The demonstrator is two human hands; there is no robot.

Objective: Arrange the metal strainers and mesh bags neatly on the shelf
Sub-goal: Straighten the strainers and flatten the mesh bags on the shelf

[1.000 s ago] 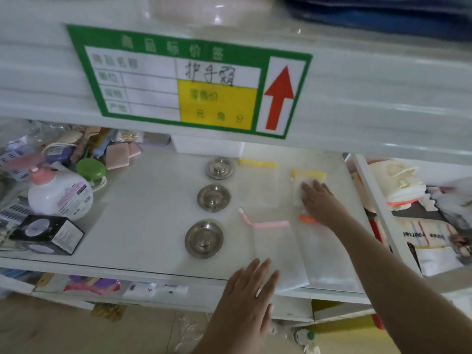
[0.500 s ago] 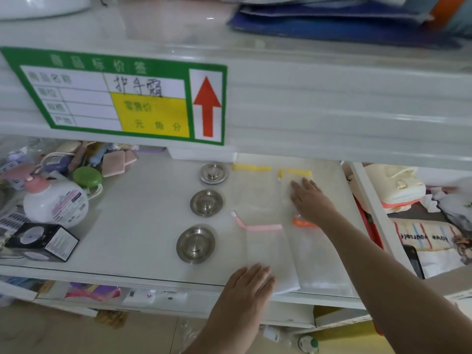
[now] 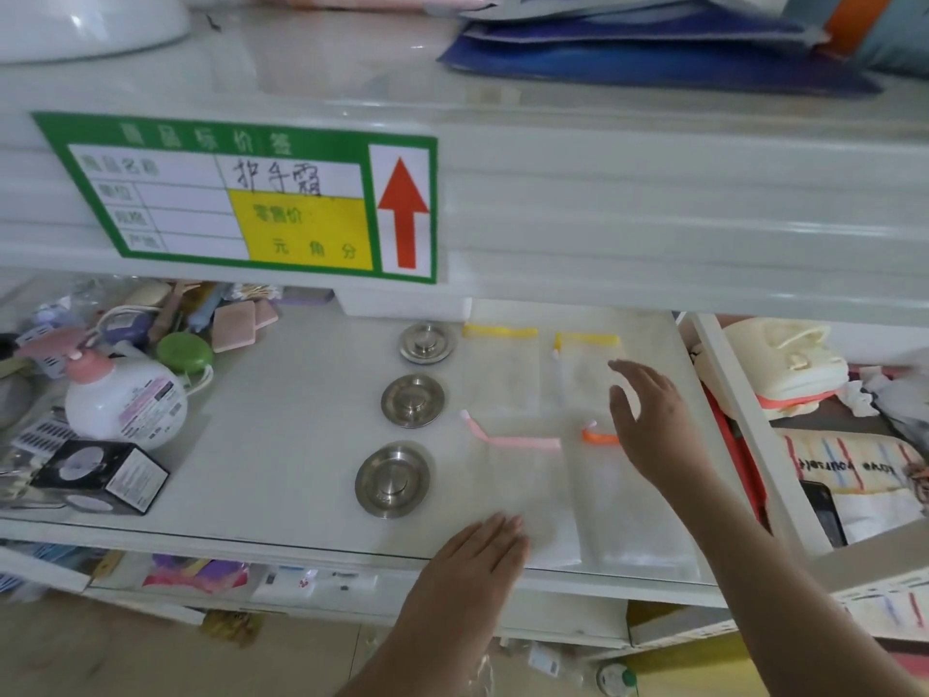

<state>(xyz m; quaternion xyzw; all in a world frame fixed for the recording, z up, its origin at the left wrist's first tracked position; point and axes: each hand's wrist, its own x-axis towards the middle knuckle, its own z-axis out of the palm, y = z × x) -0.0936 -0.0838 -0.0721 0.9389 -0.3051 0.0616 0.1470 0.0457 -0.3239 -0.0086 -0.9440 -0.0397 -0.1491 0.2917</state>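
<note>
Three round metal strainers lie in a column on the white shelf (image 3: 281,445): the far one (image 3: 426,342), the middle one (image 3: 412,399), the near one (image 3: 393,480). To their right lie several white mesh bags in two rows: a yellow-topped bag (image 3: 497,367), another yellow-topped bag (image 3: 585,364), a pink-topped bag (image 3: 523,490) and an orange-topped bag (image 3: 628,520). My left hand (image 3: 477,555) lies flat, palm down, at the pink-topped bag's near corner. My right hand (image 3: 648,420) hovers with spread fingers over the right-hand bags, holding nothing.
A white lotion bottle with a pink pump (image 3: 123,399), a black box (image 3: 100,475), a green round tin (image 3: 183,352) and assorted small goods crowd the shelf's left end. A green price label (image 3: 241,198) hangs above. A divider post (image 3: 744,420) bounds the right side.
My right hand has lifted off the far right bag and drawn back slightly towards me. My left hand stays at the near bag's corner. The camera has tilted up.
</note>
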